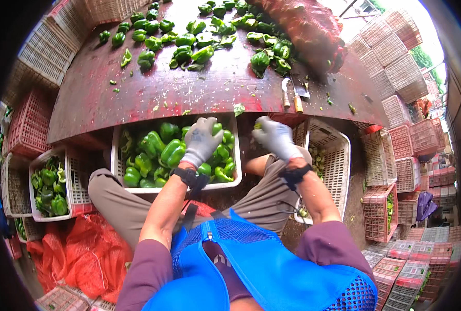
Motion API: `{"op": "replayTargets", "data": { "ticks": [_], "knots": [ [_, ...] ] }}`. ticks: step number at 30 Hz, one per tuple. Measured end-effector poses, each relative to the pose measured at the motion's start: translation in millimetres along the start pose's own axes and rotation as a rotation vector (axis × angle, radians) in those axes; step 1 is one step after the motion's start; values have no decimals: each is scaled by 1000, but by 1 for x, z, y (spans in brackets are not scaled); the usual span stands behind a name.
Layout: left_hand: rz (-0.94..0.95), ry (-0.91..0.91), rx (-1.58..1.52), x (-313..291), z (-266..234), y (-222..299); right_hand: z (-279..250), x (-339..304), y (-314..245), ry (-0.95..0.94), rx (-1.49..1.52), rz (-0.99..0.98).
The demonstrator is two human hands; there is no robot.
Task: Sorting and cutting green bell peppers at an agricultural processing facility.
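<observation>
Over a white plastic crate point(234, 179) of green bell peppers point(150, 145), my gloved left hand point(202, 141) is closed, fingers bent downward. Whether a pepper is in its grip is hidden by the hand itself. My right hand point(276, 137), also in a pale grey glove, is closed just right of that crate, below the table edge. A small yellow-green piece of pepper point(258, 125) shows at its fingertips. Beyond the hands, on the table point(173, 98), lie a knife with a pale handle point(286, 93) and a wood-handled cleaver point(298, 102).
More peppers point(194, 39) are spread across the table beside a full red mesh sack point(311, 33). A white crate with scraps point(339, 166) stands by my right knee. At left are a crate of peppers point(69, 181) and red netting point(88, 254). Stacked crates point(396, 57) line the right.
</observation>
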State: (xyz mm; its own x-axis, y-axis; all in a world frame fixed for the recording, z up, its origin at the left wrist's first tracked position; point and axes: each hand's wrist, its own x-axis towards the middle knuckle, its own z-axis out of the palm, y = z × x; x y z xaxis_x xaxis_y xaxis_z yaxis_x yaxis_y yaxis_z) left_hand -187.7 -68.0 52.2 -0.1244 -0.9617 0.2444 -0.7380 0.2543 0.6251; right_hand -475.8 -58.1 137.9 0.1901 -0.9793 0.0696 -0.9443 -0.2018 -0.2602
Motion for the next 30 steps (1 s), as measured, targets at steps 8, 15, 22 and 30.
{"op": "replayTargets", "data": {
  "ticks": [8,15,22,30],
  "knots": [
    [26,-154,374,63,65,-22,-76,44,197,-159,-219,453],
    [17,-252,355,130,89,-56,10,349,192,100,242,375],
    [-81,-379,341,160,86,-107,144,554,191,-21,215,330],
    [-22,-316,297,142,54,-71,102,504,111,208,880,286]
  ]
}}
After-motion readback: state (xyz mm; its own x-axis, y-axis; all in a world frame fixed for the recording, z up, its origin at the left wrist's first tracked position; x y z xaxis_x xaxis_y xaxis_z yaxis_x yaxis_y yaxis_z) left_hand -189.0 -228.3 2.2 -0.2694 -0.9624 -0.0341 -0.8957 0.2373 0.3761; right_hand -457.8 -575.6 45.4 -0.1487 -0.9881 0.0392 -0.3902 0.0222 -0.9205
